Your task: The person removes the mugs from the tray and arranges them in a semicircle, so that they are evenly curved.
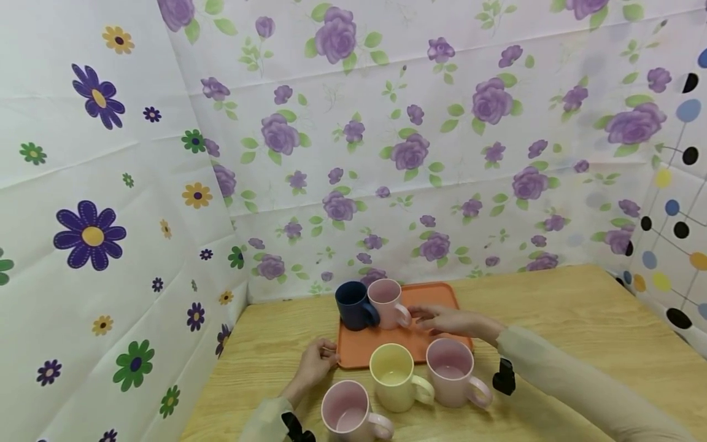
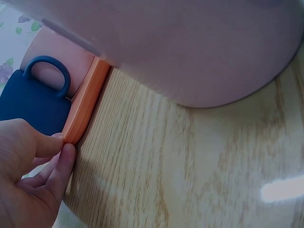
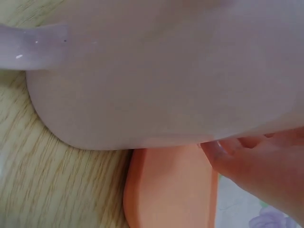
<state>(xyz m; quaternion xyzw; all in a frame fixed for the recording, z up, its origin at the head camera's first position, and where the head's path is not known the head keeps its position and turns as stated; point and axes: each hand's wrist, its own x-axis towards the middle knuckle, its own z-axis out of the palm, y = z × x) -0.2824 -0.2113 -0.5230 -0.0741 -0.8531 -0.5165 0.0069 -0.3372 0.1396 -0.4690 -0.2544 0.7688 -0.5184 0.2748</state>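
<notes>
While our left hand [image 1: 319,361] pinches corner of orange tray [image 1: 359,351], head view shows blue mug [image 1: 352,307] and pink mug [image 1: 383,306] side by side on tray; right hand [image 1: 444,320], fingers loosely extended, just beside pink handle [image 1: 404,316]. Careless nudge could knock pink mug into blue mug. Left wrist view: thumb [image 2: 50,145] on rim [image 2: 88,104]; raising it could tip blue mug. Right wrist view: front mug [image 3: 152,85] blocks sight; touch we cannot tell.

Makeshift booth, kind of room hidden, wood-grain table [image 1: 552,301] walled in on three sides, creased rose sheet [image 1: 370,159] behind the table, daisy sheet [image 1: 138,239] left of the table, dotted sheet [image 1: 682,261] right of the table
</notes>
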